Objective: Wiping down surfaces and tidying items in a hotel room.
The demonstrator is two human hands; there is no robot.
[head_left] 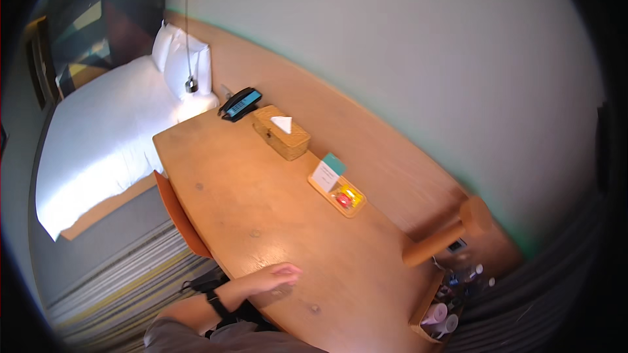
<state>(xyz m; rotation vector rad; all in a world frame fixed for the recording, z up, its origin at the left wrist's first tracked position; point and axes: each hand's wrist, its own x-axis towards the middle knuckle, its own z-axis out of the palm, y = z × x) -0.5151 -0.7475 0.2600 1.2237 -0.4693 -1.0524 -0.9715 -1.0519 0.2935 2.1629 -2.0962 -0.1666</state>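
Observation:
My left hand (280,276) hovers over or rests on the near edge of the wooden desk (235,191), with fingers loosely curled and nothing seen in them. A black strap circles that wrist. My right hand is out of view. Beyond the left hand, a small wooden tray (349,214) holds a white and green card (326,176) and red and yellow wrapped packets (348,197). Farther back stand a woven tissue box (282,143) with a tissue sticking out and a black desk phone (242,105).
At right are a cylindrical wooden lamp (434,245) and an open box (421,304) with mugs (435,313), beside bottles (475,271). An orange chair (179,218) touches the desk's left side. A bed (108,122) stands beyond; a pendant lamp (191,84) hangs near the pillows.

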